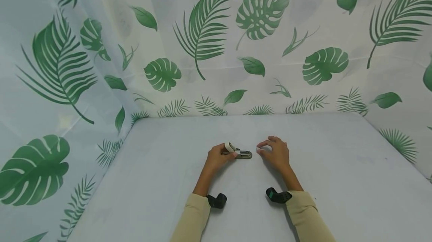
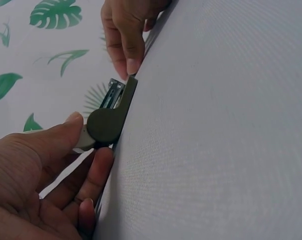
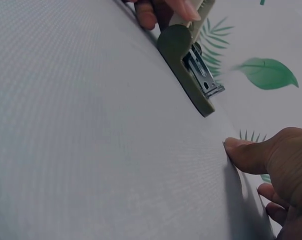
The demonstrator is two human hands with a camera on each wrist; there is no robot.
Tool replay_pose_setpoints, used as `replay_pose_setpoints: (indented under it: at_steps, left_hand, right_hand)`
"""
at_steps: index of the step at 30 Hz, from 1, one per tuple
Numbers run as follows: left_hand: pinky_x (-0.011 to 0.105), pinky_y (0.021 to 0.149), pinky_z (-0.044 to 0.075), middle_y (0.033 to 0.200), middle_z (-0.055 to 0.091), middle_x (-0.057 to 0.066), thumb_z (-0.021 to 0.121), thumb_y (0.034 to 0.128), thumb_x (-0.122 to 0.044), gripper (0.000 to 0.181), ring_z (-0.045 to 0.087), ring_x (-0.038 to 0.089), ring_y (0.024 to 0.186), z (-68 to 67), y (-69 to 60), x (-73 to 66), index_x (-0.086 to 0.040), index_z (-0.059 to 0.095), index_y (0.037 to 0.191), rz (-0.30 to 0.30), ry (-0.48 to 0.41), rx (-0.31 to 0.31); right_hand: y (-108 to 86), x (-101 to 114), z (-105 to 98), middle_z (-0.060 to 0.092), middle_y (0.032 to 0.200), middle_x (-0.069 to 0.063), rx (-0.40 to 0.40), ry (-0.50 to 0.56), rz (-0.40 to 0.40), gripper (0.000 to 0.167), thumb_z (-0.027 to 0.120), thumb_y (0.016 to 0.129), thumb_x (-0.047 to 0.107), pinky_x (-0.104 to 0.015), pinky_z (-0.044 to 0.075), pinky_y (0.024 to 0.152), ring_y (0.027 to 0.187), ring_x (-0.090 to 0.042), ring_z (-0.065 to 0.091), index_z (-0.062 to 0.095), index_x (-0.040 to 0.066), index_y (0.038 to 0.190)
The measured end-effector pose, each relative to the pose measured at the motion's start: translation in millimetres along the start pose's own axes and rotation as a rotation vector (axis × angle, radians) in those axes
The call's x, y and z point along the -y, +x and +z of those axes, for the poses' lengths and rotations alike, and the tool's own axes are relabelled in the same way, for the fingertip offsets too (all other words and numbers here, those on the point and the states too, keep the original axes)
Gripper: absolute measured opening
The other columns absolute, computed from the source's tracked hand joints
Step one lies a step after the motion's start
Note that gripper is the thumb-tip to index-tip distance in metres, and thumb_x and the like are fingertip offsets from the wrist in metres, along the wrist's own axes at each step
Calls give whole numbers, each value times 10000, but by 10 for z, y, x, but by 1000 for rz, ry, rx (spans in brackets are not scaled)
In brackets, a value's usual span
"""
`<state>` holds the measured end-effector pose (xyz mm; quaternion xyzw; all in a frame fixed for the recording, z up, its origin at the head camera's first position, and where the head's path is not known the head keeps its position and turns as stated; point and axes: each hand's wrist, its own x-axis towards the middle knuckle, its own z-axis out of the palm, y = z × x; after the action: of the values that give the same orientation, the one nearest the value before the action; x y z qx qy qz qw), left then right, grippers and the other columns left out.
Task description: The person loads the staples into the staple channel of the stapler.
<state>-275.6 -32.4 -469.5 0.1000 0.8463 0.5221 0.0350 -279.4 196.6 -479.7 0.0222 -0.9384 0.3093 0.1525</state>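
Observation:
A small olive-green stapler (image 1: 245, 155) lies on the white table with its cream top lever (image 1: 230, 147) swung up and back. Its metal staple channel (image 3: 203, 72) is exposed. My left hand (image 1: 217, 157) grips the stapler's rear end, thumb on the lever and fingers underneath, as the left wrist view shows. Just right of the stapler's front end, my right hand (image 1: 276, 154) has its thumb and index finger brought together. Something tiny and pale shows at those fingertips in the head view; its kind is too small to make out. A gap separates this hand from the stapler.
The white table top (image 1: 162, 182) spreads around both hands. A white curtain (image 1: 216, 96) printed with green leaves stands along the back and sides. Black wrist cameras, left (image 1: 217, 200) and right (image 1: 278, 196), sit at the cuffs of the beige sleeves.

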Motion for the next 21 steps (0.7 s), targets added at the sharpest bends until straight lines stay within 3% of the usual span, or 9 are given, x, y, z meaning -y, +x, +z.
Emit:
replay_pose_setpoints:
  at_steps: [8, 13, 21]
  left_hand:
    - [292, 770, 543, 1133, 712, 124, 727, 891, -225, 300, 682, 233, 1000, -22, -22, 0, -58, 678, 1136, 25, -36, 12]
    - [276, 756, 540, 1133, 712, 129, 723, 896, -227, 304, 682, 218, 976, -25, -28, 16, -52, 673, 1141, 25, -47, 20]
    - [277, 754, 541, 1142, 710, 139, 720, 899, -227, 298, 684, 225, 956, -33, -21, 0, -48, 673, 1134, 33, -46, 14]
  right_hand:
    - [-2, 9, 4, 537, 1338, -294, 6, 12, 43, 176, 749, 844, 166, -671, 263, 1070, 1286, -477, 450, 754, 33, 960]
    - [-29, 34, 6, 537, 1338, -284, 31, 81, 67, 183, 726, 870, 162, -658, 274, 1064, 1291, -473, 438, 741, 15, 978]
    - [-36, 108, 22, 510, 1333, -273, 121, 292, -40, 204, 695, 906, 136, -612, 287, 1097, 1299, -445, 430, 694, -24, 1032]
